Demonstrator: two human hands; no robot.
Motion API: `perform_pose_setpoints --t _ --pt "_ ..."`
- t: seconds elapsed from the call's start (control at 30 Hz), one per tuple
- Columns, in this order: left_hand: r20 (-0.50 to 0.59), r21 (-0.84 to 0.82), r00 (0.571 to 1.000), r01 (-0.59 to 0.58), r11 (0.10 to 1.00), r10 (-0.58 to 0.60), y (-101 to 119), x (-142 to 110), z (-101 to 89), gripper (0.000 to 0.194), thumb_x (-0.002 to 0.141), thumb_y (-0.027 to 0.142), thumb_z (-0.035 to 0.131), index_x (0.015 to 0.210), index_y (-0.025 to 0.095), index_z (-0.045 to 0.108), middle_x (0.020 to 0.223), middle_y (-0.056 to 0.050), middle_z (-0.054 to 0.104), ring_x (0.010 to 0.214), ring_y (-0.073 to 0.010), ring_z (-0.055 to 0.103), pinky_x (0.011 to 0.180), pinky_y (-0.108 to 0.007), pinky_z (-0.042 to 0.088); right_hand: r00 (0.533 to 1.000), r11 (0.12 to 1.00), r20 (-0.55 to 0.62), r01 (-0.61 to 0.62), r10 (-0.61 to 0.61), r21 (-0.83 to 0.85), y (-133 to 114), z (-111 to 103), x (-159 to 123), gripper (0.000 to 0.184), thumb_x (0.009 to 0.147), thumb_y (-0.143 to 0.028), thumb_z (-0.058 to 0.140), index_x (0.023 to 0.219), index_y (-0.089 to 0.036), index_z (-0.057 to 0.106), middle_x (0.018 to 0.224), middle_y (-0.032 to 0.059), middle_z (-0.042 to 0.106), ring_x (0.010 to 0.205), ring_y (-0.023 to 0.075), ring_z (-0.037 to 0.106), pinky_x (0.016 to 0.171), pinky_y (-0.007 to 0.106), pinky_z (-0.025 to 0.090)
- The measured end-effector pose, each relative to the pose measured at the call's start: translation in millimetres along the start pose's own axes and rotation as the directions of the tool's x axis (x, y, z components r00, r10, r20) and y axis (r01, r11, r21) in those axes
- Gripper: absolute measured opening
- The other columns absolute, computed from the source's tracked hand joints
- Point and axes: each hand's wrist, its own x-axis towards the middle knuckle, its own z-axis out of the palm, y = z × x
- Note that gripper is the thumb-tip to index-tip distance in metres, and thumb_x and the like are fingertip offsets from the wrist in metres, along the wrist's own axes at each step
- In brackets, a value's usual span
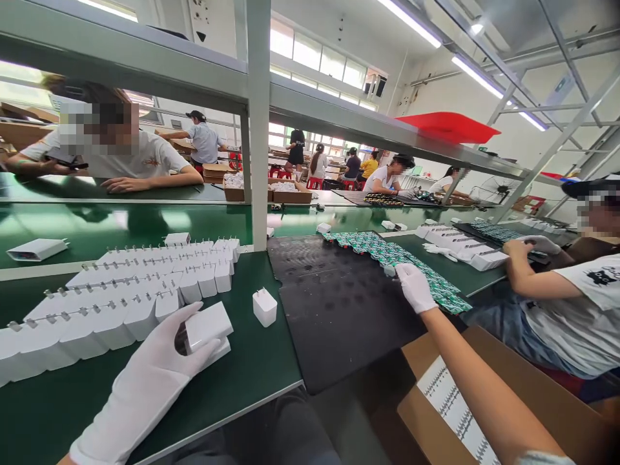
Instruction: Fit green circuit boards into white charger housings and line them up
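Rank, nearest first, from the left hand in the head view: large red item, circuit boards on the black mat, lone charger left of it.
1. Lone charger: right of the left hand.
2. Circuit boards: farther right, black mat.
3. Large red item: upper right, on the shelf.

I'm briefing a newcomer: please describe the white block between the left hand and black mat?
Find the flat black mat on the green tabletop. Just left of it stands a boxy white block, metal prongs on top. Unlike the packed rows of white blocks farther left, it stands alone.
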Motion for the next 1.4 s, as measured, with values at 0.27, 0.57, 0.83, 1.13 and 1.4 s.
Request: perform_pose_setpoints --t 0.27,0.57,0.83,1.13,1.4 --pt "0.026 -0.162 0.998 -0.057 0.985 0.062 39 -39 7.9 0.062 0.057 0.038 0.068 0.116 0.023 0.055 0.116 -0.005 0.065 0.101 -0.0286 0.064 0.093 -0.040 0.053 0.802 0.828 0.571 -0.194 -0.175 0.527 -75 35 -103 0.053 0.089 -0.049 0.053 0.127 -0.013 0.055 0.085 0.0072 0.062 0.063 0.0145 0.054 0.057 0.029 0.046" --pt "0.227 -0.482 0.947 -0.094 0.871 0.228 54 -93 41.2 0.047 0.064 0.020 0.069 0.110 0.024 0.056 0.113 -0.003 0.065 0.102 -0.0214 0.064 0.086 -0.028 0.057 0.589 0.762 0.781 -0.404 -0.207 0.506 -164 38 -152 0.036 0.085 -0.026 0.058 0.120 -0.016 0.064 0.069 -0.0022 0.048 0.063 0.0114 0.041 0.055 0.023 0.035" --pt "0.170 -0.376 0.937 -0.223 0.899 0.304 55 -98 31.4 0.044 0.071 0.030 0.075 0.111 0.027 0.055 0.111 -0.003 0.065 0.098 -0.0197 0.065 0.086 -0.028 0.057 0.651 0.896 0.732 -0.182 -0.199 0.406 -175 39 -156 0.044 0.081 -0.014 0.051 0.124 -0.015 0.061 0.061 -0.0055 0.044 0.048 0.0066 0.041 0.042 0.018 0.036" --pt "0.140 -0.360 0.939 -0.246 0.900 0.313 54 -112 34.4 0.046 0.073 0.032 0.075 0.113 0.026 0.053 0.116 -0.006 0.062 0.104 -0.0225 0.063 0.092 -0.033 0.054 0.714 0.936 0.655 0.001 -0.247 0.352 -183 54 -170 0.040 0.091 -0.028 0.045 0.128 -0.016 0.057 0.075 0.0002 0.058 0.068 0.0139 0.055 0.066 0.028 0.047" --pt "0.084 -0.532 0.942 -0.234 0.814 0.325 50 -111 42.0 0.053 0.065 0.028 0.083 0.109 0.024 0.055 0.125 -0.009 0.059 0.135 -0.0278 0.040 0.101 -0.036 0.050 0.574 0.625 0.712 -0.394 -0.406 0.674 -150 68 -196 0.055 0.093 -0.058 0.044 0.137 -0.024 0.045 0.113 0.0067 0.059 0.104 0.0207 0.058 0.088 0.036 0.049"
